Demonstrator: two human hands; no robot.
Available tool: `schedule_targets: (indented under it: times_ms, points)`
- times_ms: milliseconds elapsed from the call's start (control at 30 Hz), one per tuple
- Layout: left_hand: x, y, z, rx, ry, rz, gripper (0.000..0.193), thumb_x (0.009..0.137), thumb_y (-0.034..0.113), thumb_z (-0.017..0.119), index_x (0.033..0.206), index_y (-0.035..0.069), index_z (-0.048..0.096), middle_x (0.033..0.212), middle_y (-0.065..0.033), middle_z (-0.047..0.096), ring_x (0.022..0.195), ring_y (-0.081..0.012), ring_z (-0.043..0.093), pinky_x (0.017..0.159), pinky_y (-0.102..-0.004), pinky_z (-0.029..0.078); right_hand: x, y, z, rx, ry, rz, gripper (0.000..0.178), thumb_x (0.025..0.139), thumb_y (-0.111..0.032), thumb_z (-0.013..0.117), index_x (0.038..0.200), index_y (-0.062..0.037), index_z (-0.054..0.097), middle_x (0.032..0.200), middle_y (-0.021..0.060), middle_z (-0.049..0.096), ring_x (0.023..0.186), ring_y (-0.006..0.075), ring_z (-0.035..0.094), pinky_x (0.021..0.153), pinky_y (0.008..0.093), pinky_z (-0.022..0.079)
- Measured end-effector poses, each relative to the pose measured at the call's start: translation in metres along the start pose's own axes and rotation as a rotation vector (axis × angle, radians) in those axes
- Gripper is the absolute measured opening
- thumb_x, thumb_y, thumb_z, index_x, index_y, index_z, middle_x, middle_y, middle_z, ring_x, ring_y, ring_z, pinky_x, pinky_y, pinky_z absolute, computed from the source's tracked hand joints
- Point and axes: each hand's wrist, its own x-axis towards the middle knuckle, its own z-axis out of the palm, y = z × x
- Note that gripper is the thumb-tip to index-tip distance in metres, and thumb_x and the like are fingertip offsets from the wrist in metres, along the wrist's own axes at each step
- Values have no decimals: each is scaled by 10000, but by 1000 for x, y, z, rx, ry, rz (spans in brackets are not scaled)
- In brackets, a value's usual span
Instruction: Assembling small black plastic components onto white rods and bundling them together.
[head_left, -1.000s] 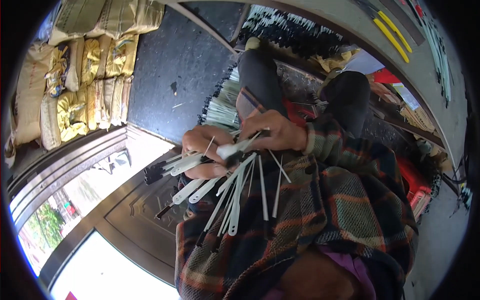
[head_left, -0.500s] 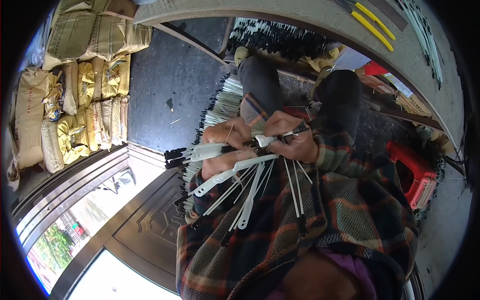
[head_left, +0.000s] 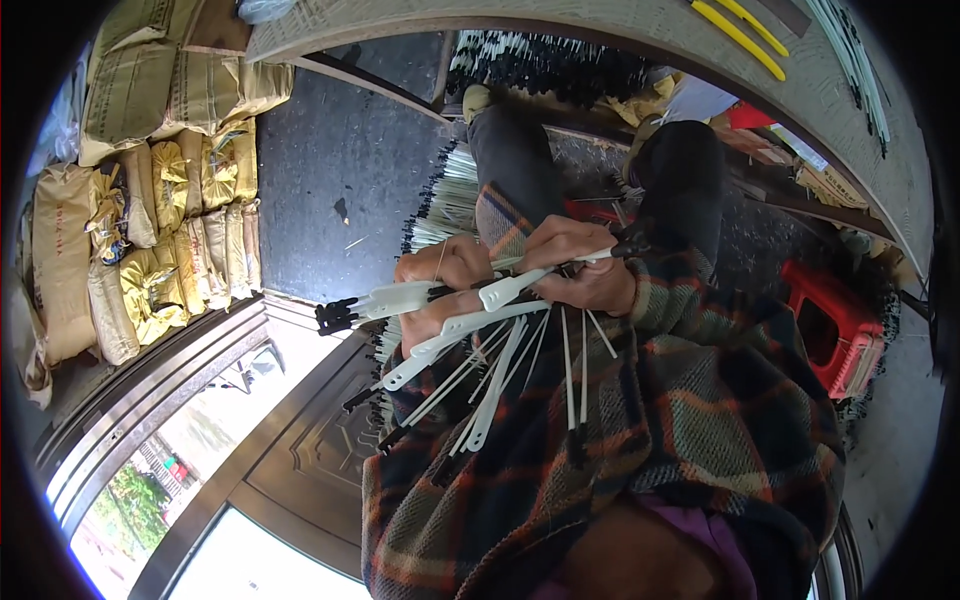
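My left hand [head_left: 432,300] is closed around a bundle of thin white rods [head_left: 443,397] with black ends and flat white plastic strips [head_left: 440,338] with holes near their tips. The bundle fans out below the hand over my plaid jacket, and a cluster of black tips [head_left: 338,317] sticks out to its left. My right hand [head_left: 575,268], close beside it, pinches one white strip [head_left: 516,288] whose holed end reaches toward the left hand. At the right fingers a black end piece [head_left: 632,240] shows; how it joins the strip is partly hidden.
Dense piles of white rods [head_left: 450,195] with black tips lie left of my legs and under the bench [head_left: 560,28]. Yellow-handled pliers [head_left: 740,38] and more rods rest on the bench. A red plastic stool [head_left: 832,325] stands right. Stacked brown sacks [head_left: 68,260] line the left.
The white strip in my right hand has turned; its holed end now points down-left across the gap between my hands. My left hand keeps hold of the bundle. The whole view has shifted slightly.
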Motion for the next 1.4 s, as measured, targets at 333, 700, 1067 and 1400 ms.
schedule_targets:
  times_ms: [333, 700, 1067, 1400]
  points:
    - [2, -4, 16, 476, 248, 190, 214, 524, 115, 745, 603, 35, 563, 705, -45, 495, 696, -161, 492, 603, -278, 380, 10, -1, -13, 132, -46, 16, 194, 693, -18, 689, 878, 10, 641, 816, 93, 620, 732, 164, 602, 632, 267, 451]
    - [24, -24, 56, 602, 175, 308, 175, 558, 86, 761, 644, 52, 613, 719, -24, 483, 647, -148, 471, 582, -274, 367, 15, -52, -60, 182, -201, 125, 431, 779, -281, 666, 1059, 20, 540, 1014, 109, 570, 922, 201, 544, 798, 314, 414]
    - [35, -6, 55, 430, -357, -183, 191, 849, 187, 568, 858, -3, 578, 845, -94, 552, 790, -179, 533, 704, -284, 415, -4, -49, -60, 36, -12, 45, 277, 688, -119, 753, 867, -18, 567, 774, 41, 549, 674, 111, 517, 602, 260, 423]
    - [29, -1, 44, 419, -367, -263, 287, 842, 246, 567, 826, -40, 575, 799, -121, 588, 755, -175, 548, 700, -297, 430, 4, -60, -71, -210, -117, -115, 285, 673, -140, 760, 860, -23, 581, 825, 97, 608, 684, 192, 613, 597, 270, 477]
